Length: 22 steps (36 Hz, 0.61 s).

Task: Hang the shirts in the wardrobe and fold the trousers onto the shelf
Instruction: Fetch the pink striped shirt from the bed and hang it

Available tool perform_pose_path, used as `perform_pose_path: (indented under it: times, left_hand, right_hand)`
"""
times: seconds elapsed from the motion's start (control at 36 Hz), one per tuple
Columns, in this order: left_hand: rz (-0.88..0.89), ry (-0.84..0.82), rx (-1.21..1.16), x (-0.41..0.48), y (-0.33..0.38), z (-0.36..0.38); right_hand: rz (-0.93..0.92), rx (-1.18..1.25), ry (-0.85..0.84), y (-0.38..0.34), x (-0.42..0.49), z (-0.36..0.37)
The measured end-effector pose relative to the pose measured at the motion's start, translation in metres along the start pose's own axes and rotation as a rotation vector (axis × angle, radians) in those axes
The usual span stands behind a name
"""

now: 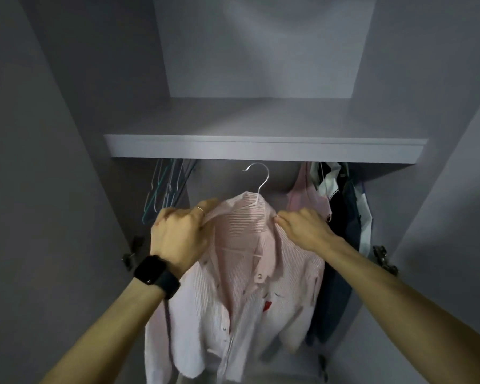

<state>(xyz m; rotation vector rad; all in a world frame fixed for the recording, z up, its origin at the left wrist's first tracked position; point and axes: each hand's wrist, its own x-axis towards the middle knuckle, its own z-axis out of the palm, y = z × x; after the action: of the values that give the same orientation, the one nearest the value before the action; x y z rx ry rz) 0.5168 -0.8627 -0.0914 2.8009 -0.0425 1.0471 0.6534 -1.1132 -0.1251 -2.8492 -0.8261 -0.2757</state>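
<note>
A pale pink striped shirt (233, 286) hangs on a white wire hanger (257, 176) in front of the open wardrobe. The hanger's hook is free in the air just below the shelf (261, 148); the rail is hidden behind the shelf edge. My left hand (180, 234), with a black watch on its wrist, grips the shirt's left shoulder. At the right shoulder, by the collar, my right hand (302, 228) pinches the fabric. The shirt's front is open and its sleeves hang down.
Several empty wire hangers (164, 187) hang at the left under the shelf. A pink top (308, 195) and dark and white garments (341, 217) hang at the right. Wardrobe doors stand open on both sides, with hinges (383, 259) showing.
</note>
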Motion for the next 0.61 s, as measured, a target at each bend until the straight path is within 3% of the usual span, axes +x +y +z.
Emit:
perform_pose_path:
  times: [0.08,0.19,0.42,0.53,0.61]
  left_hand:
    - [-0.165,-0.315,-0.343,-0.005,-0.001,-0.018]
    - [-0.194,-0.254,-0.213,0.012,-0.018,-0.016]
    - [-0.046,-0.464,0.061,0.045,0.006,0.002]
    - [0.004,-0.411,0.011,0.048,0.007,0.008]
    - [-0.008,-0.317,-0.207,0.053,0.017,0.013]
  right_hand:
    - [-0.014,0.019,0.110,-0.001,0.000,0.014]
    - [-0.136,0.007,0.302,-0.017,0.004,0.019]
    - [-0.256,0.008,0.396,-0.040,0.014,0.007]
    - [-0.253,0.005,0.357,-0.039,0.014,0.003]
    - [-0.238,-0.011,0.296,-0.036,0.012,-0.003]
